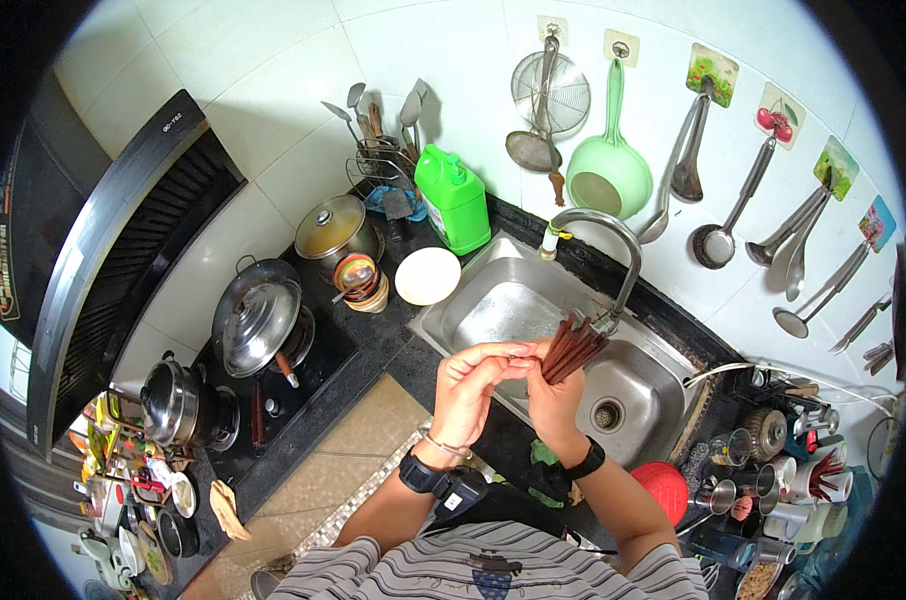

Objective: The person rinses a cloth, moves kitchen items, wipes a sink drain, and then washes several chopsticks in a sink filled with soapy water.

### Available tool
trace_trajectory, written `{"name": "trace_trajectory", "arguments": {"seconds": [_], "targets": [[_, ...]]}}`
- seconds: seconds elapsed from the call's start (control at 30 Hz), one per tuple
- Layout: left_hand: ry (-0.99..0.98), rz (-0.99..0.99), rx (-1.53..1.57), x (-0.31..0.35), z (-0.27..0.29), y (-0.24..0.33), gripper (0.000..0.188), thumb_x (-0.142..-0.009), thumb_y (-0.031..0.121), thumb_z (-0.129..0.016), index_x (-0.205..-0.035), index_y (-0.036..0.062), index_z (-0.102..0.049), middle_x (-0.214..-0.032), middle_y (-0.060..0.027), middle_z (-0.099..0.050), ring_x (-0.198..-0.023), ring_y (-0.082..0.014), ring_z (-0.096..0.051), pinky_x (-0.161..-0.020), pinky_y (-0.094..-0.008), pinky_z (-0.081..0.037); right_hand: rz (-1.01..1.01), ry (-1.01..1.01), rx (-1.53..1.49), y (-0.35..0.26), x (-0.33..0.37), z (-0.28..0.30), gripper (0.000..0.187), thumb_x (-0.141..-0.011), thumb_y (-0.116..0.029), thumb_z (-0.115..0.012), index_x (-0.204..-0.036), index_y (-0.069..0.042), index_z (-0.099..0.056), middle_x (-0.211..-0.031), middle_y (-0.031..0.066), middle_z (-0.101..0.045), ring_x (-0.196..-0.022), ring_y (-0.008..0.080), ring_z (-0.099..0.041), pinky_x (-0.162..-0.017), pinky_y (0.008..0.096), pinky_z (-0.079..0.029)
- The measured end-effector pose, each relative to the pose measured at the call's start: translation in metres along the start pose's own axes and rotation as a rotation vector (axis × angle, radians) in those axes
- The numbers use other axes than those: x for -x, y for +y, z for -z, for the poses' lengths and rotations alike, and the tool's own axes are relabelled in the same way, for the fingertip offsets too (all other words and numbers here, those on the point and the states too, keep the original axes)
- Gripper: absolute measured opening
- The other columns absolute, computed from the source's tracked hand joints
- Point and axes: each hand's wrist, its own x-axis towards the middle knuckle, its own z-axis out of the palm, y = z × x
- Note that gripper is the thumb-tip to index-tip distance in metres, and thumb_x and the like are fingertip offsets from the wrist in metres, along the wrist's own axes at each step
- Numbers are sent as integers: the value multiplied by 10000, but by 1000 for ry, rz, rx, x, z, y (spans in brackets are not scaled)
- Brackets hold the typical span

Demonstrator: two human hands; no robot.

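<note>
A bundle of dark reddish-brown chopsticks (575, 350) is gripped in my right hand (555, 402), fanning up and to the right over the sink's divider. My left hand (468, 385) meets it from the left, thumb and fingers pinched at the other ends of the chopsticks. Just what those fingertips hold is partly hidden. Both hands are raised in front of the double steel sink (493, 300), below the curved faucet (633, 270).
Left of the sink are a white plate (428, 276), stacked bowls (358, 278), a green jug (453, 200) and a lidded pot (335, 228). A domed wok (258, 318) sits on the stove. A red round basin (661, 492) and crowded cups lie right. Ladles and a green scoop (610, 175) hang above.
</note>
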Motion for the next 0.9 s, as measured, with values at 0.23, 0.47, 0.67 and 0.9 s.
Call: {"name": "trace_trajectory", "arguments": {"seconds": [0.23,0.47,0.67,0.9], "targets": [[13,8,-50,1,-2,1,162,-858,35,-528,-936,-67,-627,-987,-198,-644,-887,-217,-648,-819,-314,-516,-17,21,6,4,2,1,136,-814,-57,-629,-934,2,-604,-811,76,-638,-727,148,-595,-640,282,-461],[34,-3,15,3,-5,-3,165,-849,17,-531,-953,-61,-634,-983,-172,-650,-869,-206,-650,-818,-301,-517,41,-5,-40,-5,0,0,73,-861,-83,-600,-871,-10,-607,-856,32,-578,-616,69,-500,-474,205,-373],[7,-26,28,2,-6,-3,172,-858,20,-524,-962,-60,-635,-990,-172,-648,-867,-204,-650,-821,-301,-517,35,9,-49,-1,1,1,107,-867,-122,-607,-885,-17,-613,-862,21,-574,-592,63,-496,-463,200,-371],[15,-9,23,0,0,-4,195,-855,-3,-479,-950,-65,-638,-974,-176,-649,-884,-205,-645,-820,-298,-515,46,2,-31,-3,-1,-1,113,-869,-117,-601,-899,-9,-613,-794,10,-573,-578,52,-481,-470,198,-350]]}}
